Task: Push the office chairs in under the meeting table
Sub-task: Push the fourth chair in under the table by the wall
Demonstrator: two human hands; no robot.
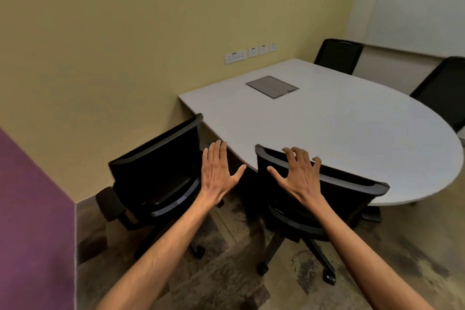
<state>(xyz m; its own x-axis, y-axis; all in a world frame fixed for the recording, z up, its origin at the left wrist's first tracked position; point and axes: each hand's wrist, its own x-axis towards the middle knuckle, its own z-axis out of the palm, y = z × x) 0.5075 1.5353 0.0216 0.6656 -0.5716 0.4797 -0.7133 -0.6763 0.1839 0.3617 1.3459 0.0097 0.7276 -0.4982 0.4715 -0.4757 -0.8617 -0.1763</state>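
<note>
A person's two bare arms reach forward toward a white meeting table (327, 128) with a rounded near-right end, set against a yellow wall (125, 33) in a small room. The right hand (299, 173) is spread wide with fingers splayed, lying over the top edge of the backrest of the nearest black office chair (319, 199); whether the palm presses on the frame or only hovers just above it cannot be told. That chair stands close against the table's near edge, its backrest top meeting the rim, its wheeled base on the floor below. The left hand (217, 171) is likewise open and flat, holding nothing, in the gap between this chair and a second black chair (156, 173) to the left, which sits tilted at the table's near-left side, its armrest jutting toward the purple wall panel (32, 221). Two more dark chairs stand at the far side: one (337, 55) behind the far edge, another (445, 90) at the right edge of the view. A grey flush hatch (271, 87) is let into the tabletop, and a row of white wall sockets (250, 52) runs above the table's far-left corner. The floor (226, 272) is mottled brown.
</note>
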